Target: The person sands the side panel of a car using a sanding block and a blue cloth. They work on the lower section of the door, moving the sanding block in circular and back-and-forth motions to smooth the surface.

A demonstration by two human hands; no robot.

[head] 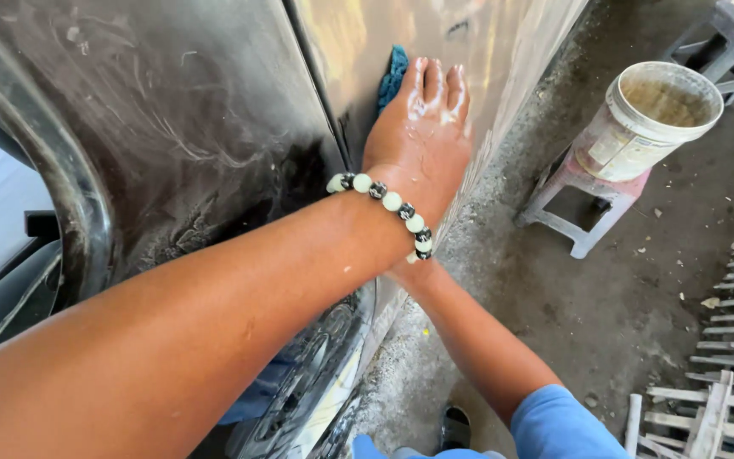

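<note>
concrete floor [605, 314], pink stool [584, 200] w/ bucket [647, 119]

The left arm [172, 340] runs bare from the lower left of the frame up toward the upper middle, crossing over the right forearm. Its wrist wears a bracelet [384, 204] of pale and dark beads. The left hand [418, 127] lies flat, back up, wet and shiny, its fingers [435, 81] straight, close together and pointing to the top of the frame. The right forearm [477, 340] rises from the lower middle, in a blue sleeve [558, 425] at the bottom edge. The right hand is hidden under the left wrist.
</note>
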